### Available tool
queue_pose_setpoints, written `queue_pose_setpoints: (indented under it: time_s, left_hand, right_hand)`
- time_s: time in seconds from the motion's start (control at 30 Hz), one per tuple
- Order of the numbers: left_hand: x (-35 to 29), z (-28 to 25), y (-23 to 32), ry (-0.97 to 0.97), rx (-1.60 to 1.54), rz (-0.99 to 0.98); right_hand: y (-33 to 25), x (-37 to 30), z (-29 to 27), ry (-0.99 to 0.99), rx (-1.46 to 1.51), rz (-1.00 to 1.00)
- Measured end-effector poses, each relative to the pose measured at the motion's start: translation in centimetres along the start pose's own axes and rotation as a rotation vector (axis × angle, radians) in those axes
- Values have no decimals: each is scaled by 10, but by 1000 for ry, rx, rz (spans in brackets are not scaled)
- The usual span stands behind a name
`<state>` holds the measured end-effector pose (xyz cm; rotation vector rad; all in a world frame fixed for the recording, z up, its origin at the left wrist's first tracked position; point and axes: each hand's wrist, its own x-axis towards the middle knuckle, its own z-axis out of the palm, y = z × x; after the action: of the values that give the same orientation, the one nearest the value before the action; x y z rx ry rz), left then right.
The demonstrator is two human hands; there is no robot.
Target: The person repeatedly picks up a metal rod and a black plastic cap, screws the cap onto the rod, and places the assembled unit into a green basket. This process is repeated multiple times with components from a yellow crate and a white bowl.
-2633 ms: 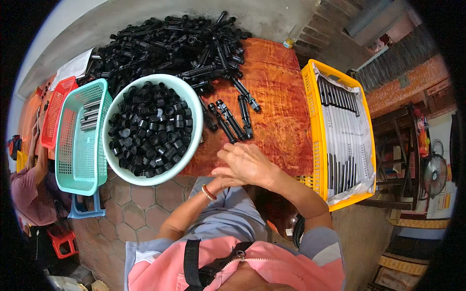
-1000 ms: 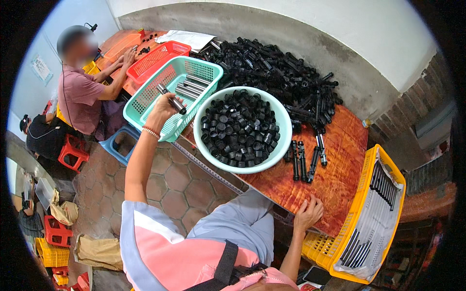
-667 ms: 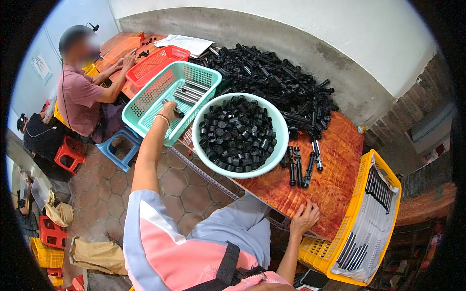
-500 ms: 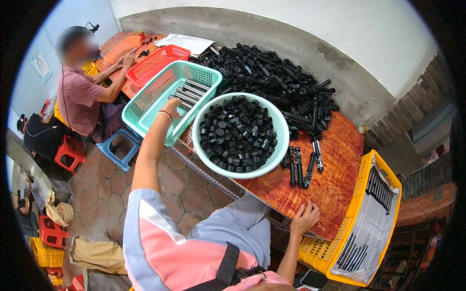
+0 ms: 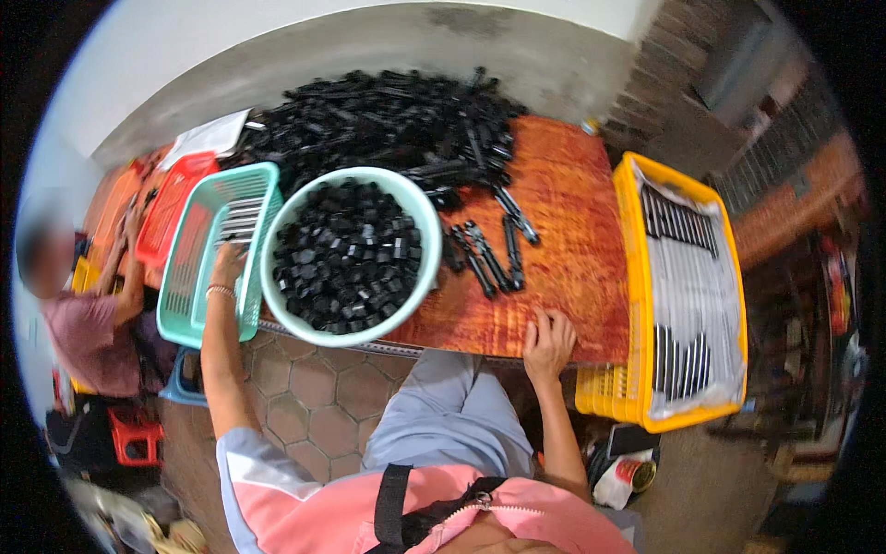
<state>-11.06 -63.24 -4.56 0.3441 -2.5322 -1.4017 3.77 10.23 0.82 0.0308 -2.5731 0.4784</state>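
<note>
Tubes [image 5: 243,218] sit ten o'clock off the bowl [image 5: 431,231]; left hand [image 5: 228,265] by them, grip unclear; right hand [image 5: 548,343] open, four o'clock.

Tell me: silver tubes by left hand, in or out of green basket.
In: silver tubes lie within the green basket, walls around them.

On the surface [image 5: 577,240], a basin [image 5: 427,231] is holding caps [image 5: 346,258], with a heap of parts [image 5: 388,120] lying behind it and loose pieces [image 5: 487,257] to its right. Left of it, a basket [image 5: 205,326] is holding tubes [image 5: 243,218]; a tray [image 5: 173,205] is standing farther left. Rightmost, a crate [image 5: 634,277] is holding rods [image 5: 679,223] in two groups.
</note>
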Motion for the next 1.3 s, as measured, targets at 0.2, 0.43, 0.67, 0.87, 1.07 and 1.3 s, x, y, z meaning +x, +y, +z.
queue_pose_setpoints:
  time_s: [0.2,0.43,0.67,0.87,1.07,1.3]
  left_hand:
    - [25,7,-15,-63,-269,-161]
    - [-8,38,113,153,-164,-273]
    - [-154,126,363,273,-242,477]
    - [-265,238,383,-344,-324,423]
    - [-285,360,341,-467,-329,331]
    - [-282,387,340,-332,-258,383]
  right_hand:
    - [7,0,-5,38,15,16]
    - [13,-1,-7,57,20,8]
    - [8,0,-10,50,83,31]
    - [26,11,-72,-22,490,179]
    - [165,13,-174,82,71,468]
    - [294,-29,-196,-315,-270,707]
